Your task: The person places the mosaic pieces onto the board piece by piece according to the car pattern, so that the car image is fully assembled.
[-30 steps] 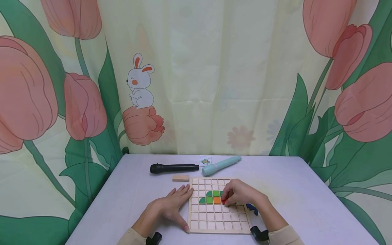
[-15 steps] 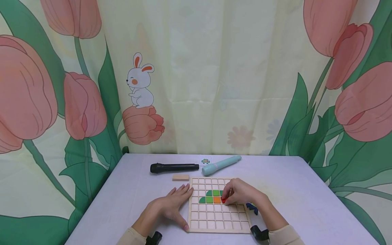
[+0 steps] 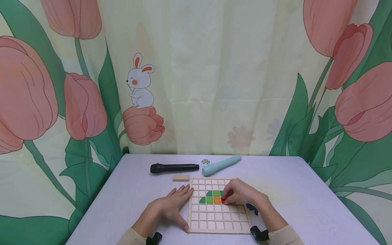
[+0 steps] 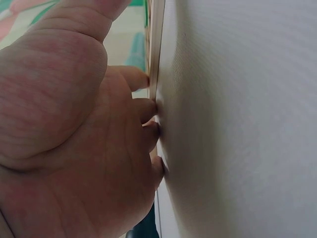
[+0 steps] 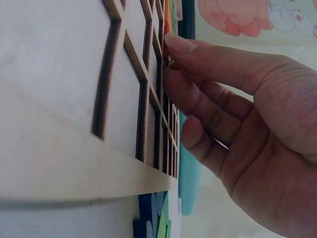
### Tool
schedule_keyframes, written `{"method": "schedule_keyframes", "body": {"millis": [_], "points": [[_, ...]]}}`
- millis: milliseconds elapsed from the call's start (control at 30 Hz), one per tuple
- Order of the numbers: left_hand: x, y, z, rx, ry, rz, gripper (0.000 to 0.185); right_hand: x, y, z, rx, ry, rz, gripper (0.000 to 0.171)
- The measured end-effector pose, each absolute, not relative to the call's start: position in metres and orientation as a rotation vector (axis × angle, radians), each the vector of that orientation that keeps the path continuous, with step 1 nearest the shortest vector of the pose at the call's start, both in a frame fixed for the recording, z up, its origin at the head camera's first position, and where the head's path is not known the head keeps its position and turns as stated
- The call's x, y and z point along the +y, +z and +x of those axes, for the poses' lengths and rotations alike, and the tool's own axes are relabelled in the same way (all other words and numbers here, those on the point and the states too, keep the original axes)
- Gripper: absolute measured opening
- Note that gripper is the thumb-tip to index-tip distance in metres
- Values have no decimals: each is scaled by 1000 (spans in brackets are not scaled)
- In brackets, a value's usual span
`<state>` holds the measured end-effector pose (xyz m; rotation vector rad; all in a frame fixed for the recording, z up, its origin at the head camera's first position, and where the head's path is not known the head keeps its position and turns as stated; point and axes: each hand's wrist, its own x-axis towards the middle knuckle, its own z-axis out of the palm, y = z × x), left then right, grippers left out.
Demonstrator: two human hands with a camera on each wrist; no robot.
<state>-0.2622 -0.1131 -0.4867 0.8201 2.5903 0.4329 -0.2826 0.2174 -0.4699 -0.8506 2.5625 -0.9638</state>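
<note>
right hand [image 3: 242, 194]: fingertips pinch a red tile [image 3: 223, 201], seemingly seated in the grid board [image 3: 196, 224] (beside the orange one)
left hand [image 3: 171, 207]: fingers flat, steadying the board's left edge

You see a big pale yellow curtain with pink tulips and a white bunny [image 3: 140, 81] behind the light grey counter [image 3: 306, 200].
</note>
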Motion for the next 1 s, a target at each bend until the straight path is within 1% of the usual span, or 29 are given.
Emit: {"method": "schedule_keyframes", "body": {"millis": [233, 433, 767, 1000], "points": [[-112, -485, -261, 2589, 433, 803, 138, 226, -459, -282, 2631, -971, -765, 12], [-112, -485, -262, 2581, 439, 801, 138, 246, -448, -283, 2700, -1074, -688, 24], [-113, -486, -262, 2581, 434, 799, 139, 269, -439, -283, 2764, -1102, -614, 31], [-114, -486, -262, 2594, 435, 810, 139, 279, -439, -284, 2771, -1102, -549, 31]]}}
